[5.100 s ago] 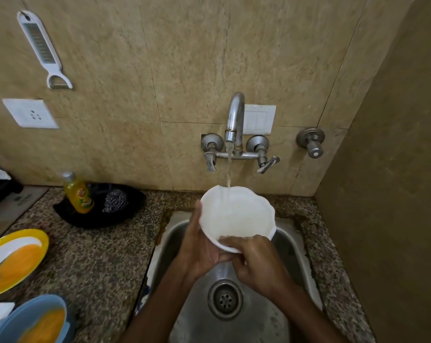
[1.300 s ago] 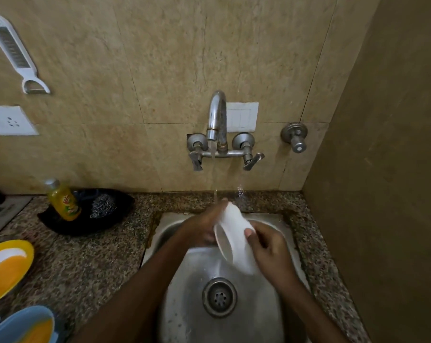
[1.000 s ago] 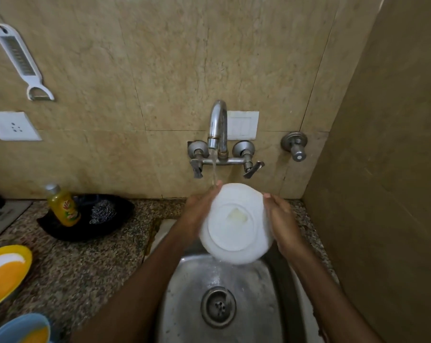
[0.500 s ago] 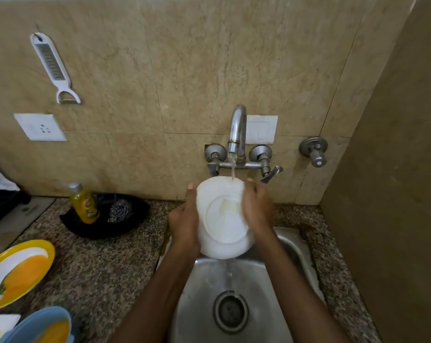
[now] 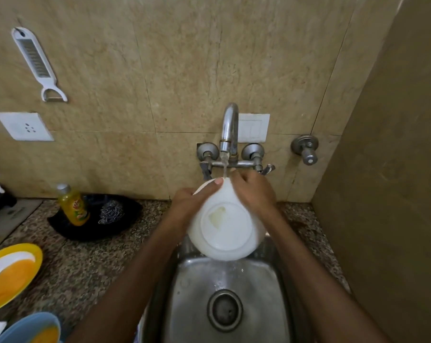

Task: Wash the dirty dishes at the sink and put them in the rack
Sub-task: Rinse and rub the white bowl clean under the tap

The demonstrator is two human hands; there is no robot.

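A white bowl [image 5: 225, 227] is held over the steel sink [image 5: 229, 288] with its underside facing me, under the running tap [image 5: 228, 129]. My left hand [image 5: 189, 204] grips the bowl's left rim, thumb lying along the upper edge. My right hand [image 5: 255, 191] curls over the bowl's upper right side, where the stream lands. Water drips from the bowl's lower edge into the sink. A pale patch shows on the bowl's base.
On the granite counter at the left are a black tray [image 5: 95, 221] with a yellow bottle [image 5: 73, 206] and steel scrubber [image 5: 110, 212], a yellow plate [image 5: 9, 273] and a blue dish [image 5: 33, 328]. A wall stands close on the right.
The bowl was turned from rim-up to underside facing me. Over the last half second my right hand slid up over its upper right edge.
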